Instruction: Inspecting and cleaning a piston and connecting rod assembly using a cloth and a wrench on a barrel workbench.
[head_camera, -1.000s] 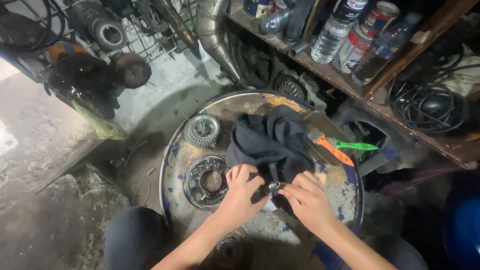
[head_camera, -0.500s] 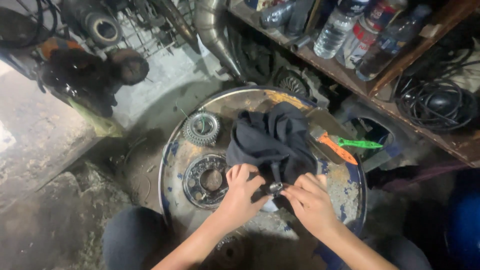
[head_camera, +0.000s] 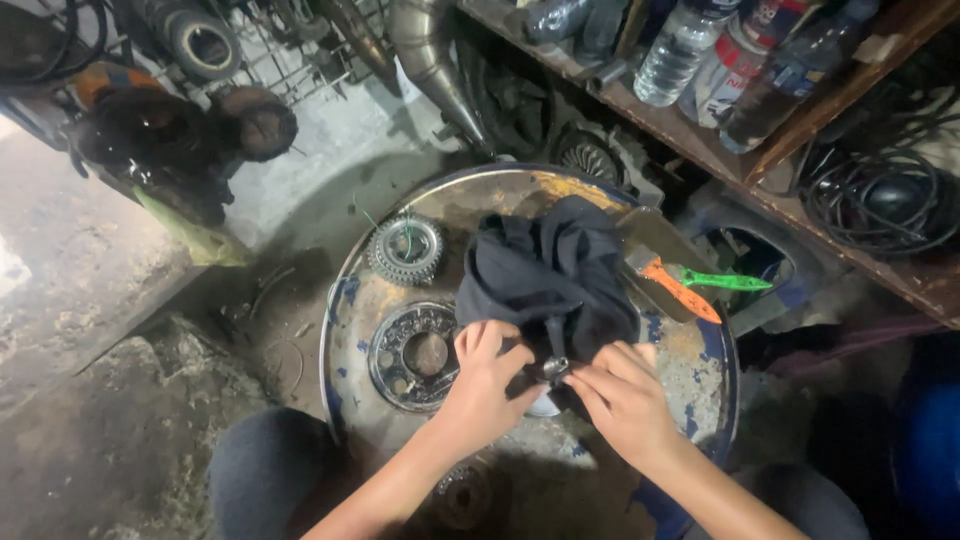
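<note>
Black cloth (head_camera: 550, 275) 1 | gears (head_camera: 405, 250) 2 | left hand (head_camera: 487, 375), right hand (head_camera: 625, 400) pinching small metal part (head_camera: 555, 368)

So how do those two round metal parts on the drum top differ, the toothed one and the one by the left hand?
The toothed gear is smaller, with teeth round its rim; the ringed disc is wider and flatter, with small holes round a dark centre. The gear lies farther from the left hand; the disc lies right beside it. Both are grimy round metal, lying flat on the rusty drum top.

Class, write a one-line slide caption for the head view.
Both hands, left hand and right hand, pinch a small metal part against black cloth.
</note>
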